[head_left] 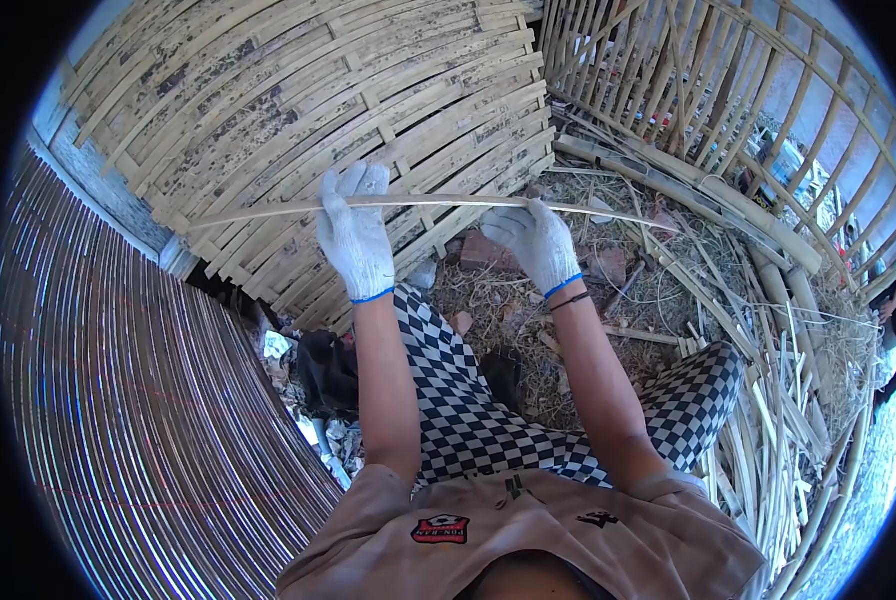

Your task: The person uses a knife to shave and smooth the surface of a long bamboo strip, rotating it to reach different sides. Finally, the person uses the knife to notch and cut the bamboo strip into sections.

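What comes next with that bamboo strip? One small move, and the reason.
Probably lower the bamboo strip toward the woven bamboo panel just behind it. The left hand and right hand, both gloved, grip it level and slightly bowed across the panel's lower edge, so its left tip already lies over the slats.

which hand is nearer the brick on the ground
Right. The right hand grips the bamboo strip just above the brick; the left hand holds the strip farther off to the left.
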Available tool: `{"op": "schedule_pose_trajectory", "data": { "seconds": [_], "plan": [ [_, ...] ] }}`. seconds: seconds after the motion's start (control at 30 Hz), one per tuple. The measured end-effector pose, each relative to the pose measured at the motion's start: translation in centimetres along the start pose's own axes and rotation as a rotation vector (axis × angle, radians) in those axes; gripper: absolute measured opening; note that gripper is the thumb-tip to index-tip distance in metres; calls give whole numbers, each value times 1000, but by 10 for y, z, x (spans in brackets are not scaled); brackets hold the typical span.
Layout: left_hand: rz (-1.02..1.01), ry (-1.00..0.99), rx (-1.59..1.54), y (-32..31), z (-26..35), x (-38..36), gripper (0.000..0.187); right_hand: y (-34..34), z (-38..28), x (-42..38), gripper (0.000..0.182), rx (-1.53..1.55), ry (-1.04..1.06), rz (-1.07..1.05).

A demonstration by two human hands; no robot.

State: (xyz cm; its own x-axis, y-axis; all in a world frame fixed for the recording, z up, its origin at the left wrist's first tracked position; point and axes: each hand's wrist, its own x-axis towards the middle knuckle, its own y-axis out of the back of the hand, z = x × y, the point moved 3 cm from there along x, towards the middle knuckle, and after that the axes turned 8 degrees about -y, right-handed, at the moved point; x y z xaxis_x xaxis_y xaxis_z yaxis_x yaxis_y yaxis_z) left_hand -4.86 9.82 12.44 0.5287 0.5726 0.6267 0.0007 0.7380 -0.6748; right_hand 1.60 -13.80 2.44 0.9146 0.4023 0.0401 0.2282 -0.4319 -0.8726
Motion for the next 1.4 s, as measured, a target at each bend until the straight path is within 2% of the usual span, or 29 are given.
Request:
{"op": "schedule_pose_trajectory", "data": {
  "seconds": [0.1,0.23,0.3,0.4,0.43,0.53,0.57,0.6,0.63,0.7,0.73,0.8,0.83,0.87,0.9,0.97,1.03,1.13,1.27,1.3,1.4],
  "plan": [
    [-58,-54,25,-1,11,3,58,-10,6,-3,42,-56,-11,49],
    [-140,-133,39,-13,30,3,44,-16,11,-1,38,-106,-92,78],
    [-197,-156,30,-19,41,6,35,-14,13,2,37,-140,-116,23],
    [-337,-182,53,-48,65,15,37,-25,13,1,33,-243,-153,2],
    [-278,-230,80,-65,71,16,35,-31,11,-4,33,-295,-157,-13],
    [-454,-270,40,-77,76,44,36,-25,12,-14,32,-492,-118,4],
    [-359,-272,79,-92,78,49,40,-19,11,-20,32,-572,-98,26],
    [-401,-267,67,-101,79,57,40,-10,12,-25,32,-651,-81,51],
    [-440,-260,58,-105,81,68,40,16,15,-29,32,-776,-118,123],
    [-457,-263,71,-126,82,77,41,92,21,-35,40,-1338,-24,239],
    [-492,-261,79,-135,81,82,41,146,30,-42,46,-1664,125,390],
    [-561,-256,94,-154,78,91,39,190,26,-73,68,-1967,-333,821],
    [-463,-257,150,-163,74,92,36,202,24,-84,69,-2006,-490,950],
    [-437,-259,169,-172,69,90,35,224,27,-91,66,-1972,-555,1014],
    [-411,-262,188,-180,64,89,33,237,30,-100,57,-1918,-616,1083],
    [-336,-284,225,-193,52,89,26,272,43,-108,49,-1850,-702,1083],
    [-263,-272,247,-201,37,86,20,272,48,-118,38,-1881,-762,1077],
    [-249,-247,245,-212,25,89,13,304,60,-112,43,-1895,-723,1054],
    [-391,-159,229,-212,10,107,16,268,41,-117,36,-1869,-700,1072],
    [-432,-123,216,-212,6,110,17,272,43,-115,35,-1908,-481,1137],
    [-455,-2,213,-206,-11,110,22,294,44,-92,33,-1689,-578,946]
  ]
}}
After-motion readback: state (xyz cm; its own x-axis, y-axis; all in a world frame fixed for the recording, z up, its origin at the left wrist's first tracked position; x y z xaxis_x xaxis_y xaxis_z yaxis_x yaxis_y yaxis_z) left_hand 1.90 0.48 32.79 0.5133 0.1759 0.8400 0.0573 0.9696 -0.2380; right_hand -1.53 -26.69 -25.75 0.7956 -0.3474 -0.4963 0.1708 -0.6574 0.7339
